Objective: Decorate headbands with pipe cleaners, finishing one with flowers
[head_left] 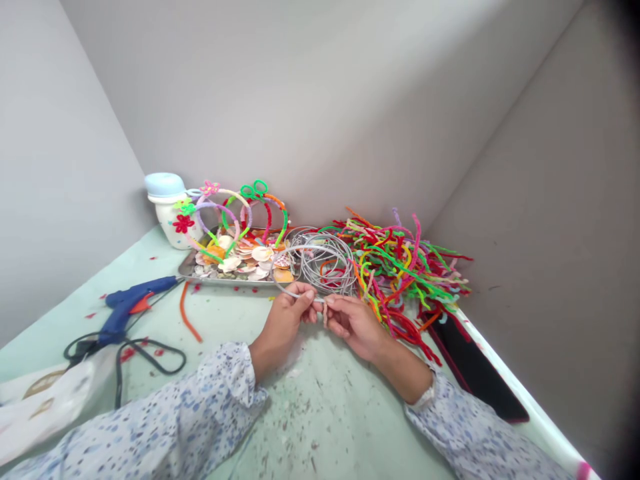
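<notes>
Over the mint-green table top (pixel 305 407), I log the left hand (pixel 285 317) clenched on a silver wire loop (pixel 300 249), and the right hand (pixel 356 327) pinching a pale pipe cleaner (pixel 325 313) against it, just above the table. Winding appears in hand; the join seems to call for another tight turn. The loop looks otherwise bare.

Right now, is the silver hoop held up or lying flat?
Held: left hand and right hand grip the hoop above the table.
</notes>
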